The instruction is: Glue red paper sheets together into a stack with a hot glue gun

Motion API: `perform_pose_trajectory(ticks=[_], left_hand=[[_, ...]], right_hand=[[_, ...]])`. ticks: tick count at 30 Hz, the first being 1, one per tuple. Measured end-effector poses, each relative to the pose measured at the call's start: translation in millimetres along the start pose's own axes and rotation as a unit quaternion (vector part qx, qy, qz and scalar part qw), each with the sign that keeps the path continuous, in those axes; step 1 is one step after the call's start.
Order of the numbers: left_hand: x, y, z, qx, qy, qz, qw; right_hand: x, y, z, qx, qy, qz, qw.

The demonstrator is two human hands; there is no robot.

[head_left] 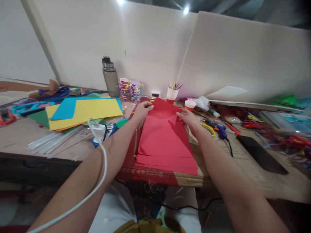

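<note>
Left hand: one, closed in a pinch, thumb and fingers on the far left corner of the top red sheet.
Right hand: one, fingertips closed on the right edge of the same sheet, near its far corner.
Stack of red sheets: one, between the two grips and running from them toward the body, near edges unevenly fanned; lies on a flat piece of cardboard, red and brown, printed along the near side.
Beyond the grips: cup of pencils, white above, red below; small white device with a dark display.
Just beyond the right grip: second cup, white and red.
Beyond and left of the left grip: grey bottle, upright, black top; two towers, multicoloured, side by side.
Left of the left grip: yellow sheet, overlapping a blue sheet; nearer the body, clear sticks, bundled loosely, and a white plug with cable.
Right of the right grip: blue glue gun; farther right and nearer the body, black slab, flat.
</note>
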State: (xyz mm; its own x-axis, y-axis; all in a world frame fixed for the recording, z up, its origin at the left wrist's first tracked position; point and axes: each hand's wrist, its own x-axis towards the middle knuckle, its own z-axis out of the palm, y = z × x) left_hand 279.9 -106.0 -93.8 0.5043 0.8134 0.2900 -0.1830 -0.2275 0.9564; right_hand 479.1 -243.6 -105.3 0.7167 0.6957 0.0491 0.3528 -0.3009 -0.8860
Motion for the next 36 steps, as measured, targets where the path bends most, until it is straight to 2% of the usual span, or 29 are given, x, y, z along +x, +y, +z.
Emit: perform_pose_trajectory(ticks=[5, 8, 11, 14, 16, 17, 20, 22, 24, 26, 29, 32, 36], left_hand=[[1, 4, 0.4, -0.161, -0.013, -0.018, 0.987], [2, 7, 0.3, -0.209, -0.018, -0.003, 0.978], [2, 7, 1.6, -0.214, -0.014, 0.020, 0.977], [2, 8, 3.1, -0.168, 0.022, 0.034, 0.985], [1, 9, 3.6, -0.132, 0.043, -0.002, 0.990], [-1, 10, 3.8, -0.121, 0.035, -0.037, 0.991], [-8, 12, 4.3, -0.106, -0.062, -0.149, 0.981], [-12, 14, 5.2, -0.081, -0.112, -0.184, 0.973], [-16, 14, 6.5, -0.050, -0.092, -0.184, 0.977], [-16, 15, 7.8, -0.038, -0.037, -0.172, 0.984], [-13, 16, 8.6, -0.050, 0.020, -0.162, 0.985], [-9, 14, 8.4, -0.064, 0.042, -0.146, 0.986], [-7, 11, 8.4, -0.077, 0.053, -0.137, 0.986]], right_hand=[[-6, -5, -3, 0.100, 0.027, 0.035, 0.994], [-8, -6, -4, 0.201, -0.018, 0.042, 0.978], [-9, -7, -5, 0.248, -0.079, 0.055, 0.964], [-9, -9, -8, 0.320, -0.092, 0.050, 0.941], [-7, -10, -12, 0.362, -0.090, 0.048, 0.927], [-6, -10, -15, 0.371, -0.086, 0.045, 0.924], [-2, -8, -22, 0.376, -0.075, 0.024, 0.923], [0, -6, -25, 0.374, -0.072, 0.012, 0.925], [1, -6, -27, 0.373, -0.073, 0.007, 0.925], [-1, -6, -26, 0.380, -0.081, 0.002, 0.921], [-8, -8, -23, 0.370, -0.128, 0.007, 0.920], [-15, -8, -19, 0.320, -0.182, 0.036, 0.929], [-19, -10, -16, 0.305, -0.175, 0.048, 0.935]])
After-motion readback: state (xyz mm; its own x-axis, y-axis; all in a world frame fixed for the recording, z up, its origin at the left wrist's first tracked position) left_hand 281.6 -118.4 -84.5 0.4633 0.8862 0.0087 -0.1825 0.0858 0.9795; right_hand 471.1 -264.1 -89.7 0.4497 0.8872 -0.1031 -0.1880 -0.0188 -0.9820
